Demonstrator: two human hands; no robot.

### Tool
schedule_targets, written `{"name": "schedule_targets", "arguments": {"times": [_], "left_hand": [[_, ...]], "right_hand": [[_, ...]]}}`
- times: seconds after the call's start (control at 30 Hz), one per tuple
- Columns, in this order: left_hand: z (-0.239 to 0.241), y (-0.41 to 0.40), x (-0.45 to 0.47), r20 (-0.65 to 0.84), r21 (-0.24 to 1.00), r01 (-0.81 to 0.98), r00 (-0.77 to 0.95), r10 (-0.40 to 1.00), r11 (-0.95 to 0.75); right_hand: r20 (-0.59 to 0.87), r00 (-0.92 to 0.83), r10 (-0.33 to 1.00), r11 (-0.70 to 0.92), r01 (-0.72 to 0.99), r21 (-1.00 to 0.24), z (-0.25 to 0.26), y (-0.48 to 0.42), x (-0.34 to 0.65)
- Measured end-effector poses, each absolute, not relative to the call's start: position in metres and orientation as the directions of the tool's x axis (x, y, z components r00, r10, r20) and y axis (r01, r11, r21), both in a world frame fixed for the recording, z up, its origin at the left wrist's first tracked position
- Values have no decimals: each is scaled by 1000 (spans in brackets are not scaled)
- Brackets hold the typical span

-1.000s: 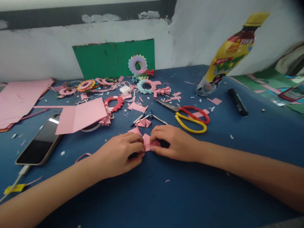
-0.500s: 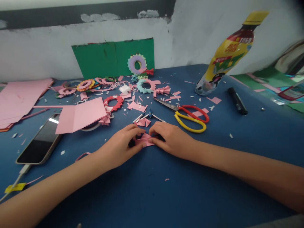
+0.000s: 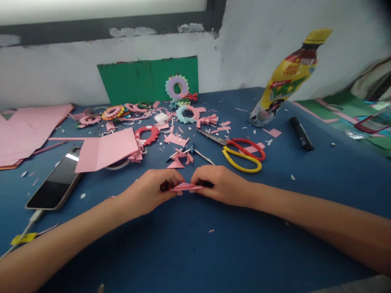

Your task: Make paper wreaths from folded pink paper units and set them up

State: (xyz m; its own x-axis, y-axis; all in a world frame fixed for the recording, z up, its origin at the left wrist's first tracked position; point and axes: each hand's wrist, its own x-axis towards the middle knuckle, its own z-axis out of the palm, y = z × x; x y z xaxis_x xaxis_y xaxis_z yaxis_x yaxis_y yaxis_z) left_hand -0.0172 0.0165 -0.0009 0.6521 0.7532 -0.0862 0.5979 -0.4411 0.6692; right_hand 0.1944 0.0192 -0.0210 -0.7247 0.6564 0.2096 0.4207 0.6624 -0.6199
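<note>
A small folded piece of pink paper (image 3: 185, 186) is held level between my two hands, near the middle of the blue table. My left hand (image 3: 154, 188) pinches its left end between thumb and fingers. On the other end, my right hand (image 3: 220, 185) is closed in the same way. Just beyond my fingers lie small folded pink paper pieces (image 3: 176, 162) and a thin blue and white object (image 3: 192, 149) with spread legs, perhaps a compass. Scissors (image 3: 242, 154) with one red and one yellow handle rest partly open beyond my right hand.
Pink sheets (image 3: 33, 130), a folded pink card (image 3: 106, 149) and a phone (image 3: 55, 179) on a cable lie left. Folded paper rings (image 3: 147, 135) and scraps spread behind. A yellow-capped bottle (image 3: 285, 81) and black marker (image 3: 301, 133) stand and lie right. A green board (image 3: 128, 81) leans against the wall.
The pink paper has come up off the table and now shows edge-on between my fingers. The small pink pieces beyond have shifted slightly. The whole view has tilted up a little.
</note>
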Motion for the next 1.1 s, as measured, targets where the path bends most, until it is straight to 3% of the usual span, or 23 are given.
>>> {"name": "schedule_targets", "arguments": {"times": [0.17,0.3,0.43,0.57,0.63,0.73,0.8,0.9,1.0,1.1], "left_hand": [[-9,3,-28,135,594,522,686,715,-612],[-10,-3,-32,179,626,438,725,665,-646],[-9,-6,-26,-17,833,472,544,839,-289],[-7,-5,-17,-217,949,304,432,876,86],[-5,-4,-14,-240,952,281,432,869,123],[-4,-3,-16,-130,935,353,413,901,-27],[-4,-3,-21,32,844,479,404,914,-241],[-8,-2,-31,269,541,542,613,742,-644],[-8,2,-41,266,302,400,836,479,-865],[-2,5,-45,136,303,403,878,458,-864]], "right_hand": [[300,-817,492,806,297,-512,-24,18,200],[252,-871,422,823,252,-508,-19,16,202],[140,-752,645,538,316,-782,-15,13,197],[-68,-608,791,123,268,-956,-15,12,190],[-121,-600,791,39,246,-968,-14,12,188],[-66,-599,798,122,267,-956,-14,12,189],[100,-608,787,346,301,-889,-16,13,192],[381,-711,592,752,316,-579,-21,18,200],[386,-853,352,925,256,-280,-21,22,206],[302,-918,258,963,222,-151,-17,24,209]]}}
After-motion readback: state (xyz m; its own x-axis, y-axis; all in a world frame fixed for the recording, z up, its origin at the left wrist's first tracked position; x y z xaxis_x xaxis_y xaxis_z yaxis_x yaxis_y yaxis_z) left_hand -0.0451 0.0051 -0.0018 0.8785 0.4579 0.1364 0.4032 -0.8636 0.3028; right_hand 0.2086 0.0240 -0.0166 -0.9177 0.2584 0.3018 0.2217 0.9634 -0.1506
